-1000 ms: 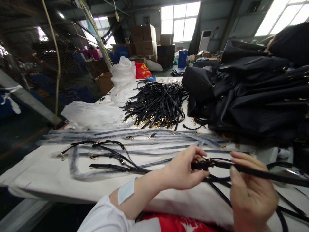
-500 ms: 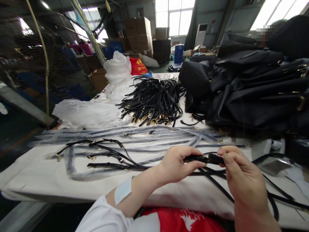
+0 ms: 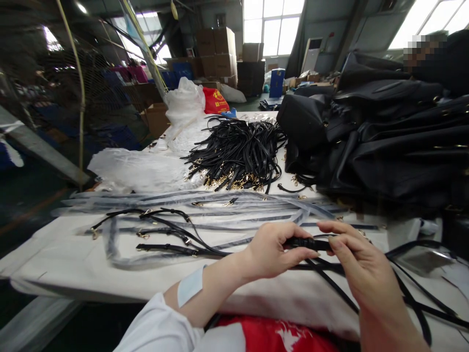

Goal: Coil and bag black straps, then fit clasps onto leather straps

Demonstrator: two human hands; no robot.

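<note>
A black strap [image 3: 318, 245] is stretched between my two hands above the near edge of the table. My left hand [image 3: 273, 249] pinches its thicker, looped part between thumb and fingers. At the strap's other side, the thumb of my right hand [image 3: 366, 269] presses on it, while the index finger is lifted and extended. More black straps [image 3: 166, 250] with gold clasps lie to the left of my hands. Other loose lengths of black strap [image 3: 331, 283] pass beneath my hands and off to the right.
A heap of black straps [image 3: 245, 146] with gold clasps lies mid-table. Black bags [image 3: 399, 142] are piled at right. Clear plastic wrap [image 3: 135, 168] and plastic-sleeved straps [image 3: 220, 225] cover the left and middle. A red bag [image 3: 215, 100] sits at the back.
My right index finger has lifted away from the strap and my right hand has opened somewhat. The left hand keeps its pinch. The view has shifted slightly.
</note>
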